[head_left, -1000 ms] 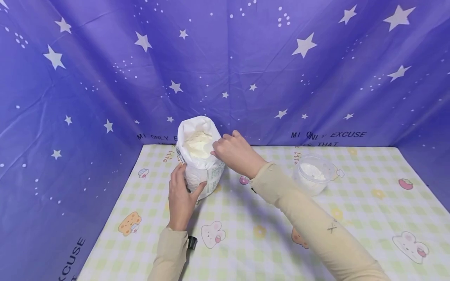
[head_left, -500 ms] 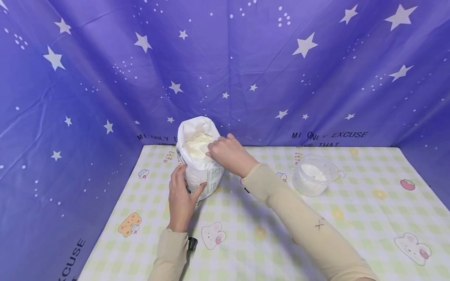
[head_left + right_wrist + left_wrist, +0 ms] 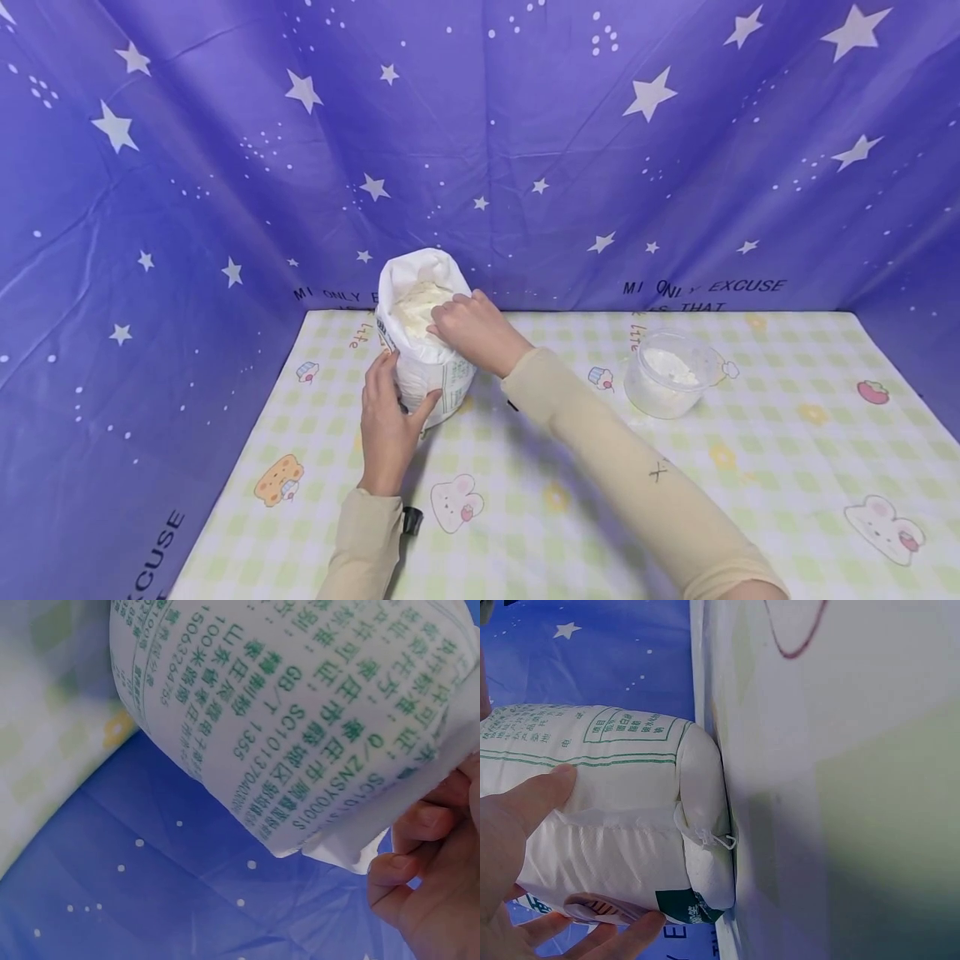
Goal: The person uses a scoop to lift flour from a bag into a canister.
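Holds the white bag with the left hand, thumb on one side and fingers on the other — grip wrapped round the bag. Has that bag sitting on the counter, near the back edge and left of the middle, with the top wide open and pale powder inside. Has the right hand at the right side of the open top, fingers curled by the rim. Cannot see inside that right grip, so cannot tell about any thing held there. Shows lots of green writing on the bag in both wrist views, plus a dark green patch low down.

Has a round clear tub off to the right, well apart from the bag, with white powder in it. Wears tan sleeves, with a small dark X on the right one. Has a checked cloth on the counter, with bunnies and cupcakes on it — and a purple-blue sheet with white stars behind.
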Tool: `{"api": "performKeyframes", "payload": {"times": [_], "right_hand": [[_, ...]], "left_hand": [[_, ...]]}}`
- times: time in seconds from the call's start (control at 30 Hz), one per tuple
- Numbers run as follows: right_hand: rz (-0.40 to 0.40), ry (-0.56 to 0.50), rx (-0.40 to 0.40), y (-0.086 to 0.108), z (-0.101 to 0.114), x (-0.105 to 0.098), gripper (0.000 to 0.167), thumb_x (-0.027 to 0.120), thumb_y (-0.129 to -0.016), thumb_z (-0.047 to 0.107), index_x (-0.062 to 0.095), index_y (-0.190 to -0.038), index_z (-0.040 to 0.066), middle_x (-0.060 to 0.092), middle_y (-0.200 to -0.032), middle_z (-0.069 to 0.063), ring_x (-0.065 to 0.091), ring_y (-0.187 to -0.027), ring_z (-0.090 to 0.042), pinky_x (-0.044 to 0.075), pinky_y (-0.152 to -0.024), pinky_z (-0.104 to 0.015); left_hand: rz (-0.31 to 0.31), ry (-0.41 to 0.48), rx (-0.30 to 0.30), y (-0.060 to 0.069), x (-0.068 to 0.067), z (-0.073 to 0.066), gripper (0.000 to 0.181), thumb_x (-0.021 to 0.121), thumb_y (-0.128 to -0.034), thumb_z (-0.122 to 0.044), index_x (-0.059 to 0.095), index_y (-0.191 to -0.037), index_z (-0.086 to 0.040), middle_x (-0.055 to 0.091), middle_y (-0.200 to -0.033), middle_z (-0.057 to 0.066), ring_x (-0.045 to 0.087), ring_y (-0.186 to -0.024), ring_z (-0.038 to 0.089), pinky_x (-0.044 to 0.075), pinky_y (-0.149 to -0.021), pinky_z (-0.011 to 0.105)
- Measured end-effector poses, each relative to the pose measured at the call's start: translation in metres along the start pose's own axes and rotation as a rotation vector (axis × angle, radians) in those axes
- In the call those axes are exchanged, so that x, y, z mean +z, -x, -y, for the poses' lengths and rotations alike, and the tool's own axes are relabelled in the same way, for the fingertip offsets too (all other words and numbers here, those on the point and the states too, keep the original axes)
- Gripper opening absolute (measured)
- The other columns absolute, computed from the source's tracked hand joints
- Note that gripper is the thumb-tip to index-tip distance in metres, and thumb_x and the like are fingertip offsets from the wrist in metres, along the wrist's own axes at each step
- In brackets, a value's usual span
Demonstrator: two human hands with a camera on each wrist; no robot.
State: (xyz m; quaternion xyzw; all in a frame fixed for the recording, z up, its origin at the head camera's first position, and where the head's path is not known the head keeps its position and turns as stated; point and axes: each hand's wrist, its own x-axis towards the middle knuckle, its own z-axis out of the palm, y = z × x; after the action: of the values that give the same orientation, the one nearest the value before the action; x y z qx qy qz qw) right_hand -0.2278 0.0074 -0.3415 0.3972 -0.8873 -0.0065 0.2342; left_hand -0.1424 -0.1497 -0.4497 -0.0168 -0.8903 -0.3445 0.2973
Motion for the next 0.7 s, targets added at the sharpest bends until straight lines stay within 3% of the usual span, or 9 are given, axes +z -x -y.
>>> {"api": "performKeyframes", "payload": {"times": [0.27,0.43,0.7], "right_hand": [[0.045,-0.127,0.046,-0.0008,-0.006,-0.0011,0.031,0.053,-0.103,0.03,0.064,-0.081,0.012,0.069,-0.079,-0.003,0.063,-0.075,-0.023,0.043,-0.064,-0.034],[0.005,-0.224,0.089,-0.0006,-0.0072,-0.0026,0.033,0.053,-0.103,0.028,0.056,-0.073,0.014,0.067,-0.076,-0.001,0.06,-0.075,-0.023,0.039,-0.066,-0.034],[-0.003,-0.202,0.077,-0.0043,-0.0068,0.004,0.033,0.055,-0.102,0.026,0.057,-0.072,0.013,0.065,-0.073,-0.003,0.059,-0.072,-0.024,0.041,-0.064,-0.035]], "left_hand": [[0.008,0.0,-0.002,-0.0003,-0.0004,0.0004,0.085,0.087,-0.0761,-0.032,0.042,-0.143,-0.006,0.042,-0.146,0.018,0.045,-0.131,0.038,0.043,-0.104,0.055],[0.0,-0.005,0.0,-0.0008,-0.0005,0.0016,0.084,0.086,-0.0763,-0.032,0.043,-0.143,-0.006,0.043,-0.146,0.018,0.046,-0.131,0.038,0.044,-0.103,0.056],[0.011,0.001,-0.016,-0.0011,-0.0008,0.0007,0.084,0.086,-0.0765,-0.033,0.043,-0.144,-0.006,0.042,-0.147,0.018,0.045,-0.132,0.038,0.042,-0.106,0.055]]}}
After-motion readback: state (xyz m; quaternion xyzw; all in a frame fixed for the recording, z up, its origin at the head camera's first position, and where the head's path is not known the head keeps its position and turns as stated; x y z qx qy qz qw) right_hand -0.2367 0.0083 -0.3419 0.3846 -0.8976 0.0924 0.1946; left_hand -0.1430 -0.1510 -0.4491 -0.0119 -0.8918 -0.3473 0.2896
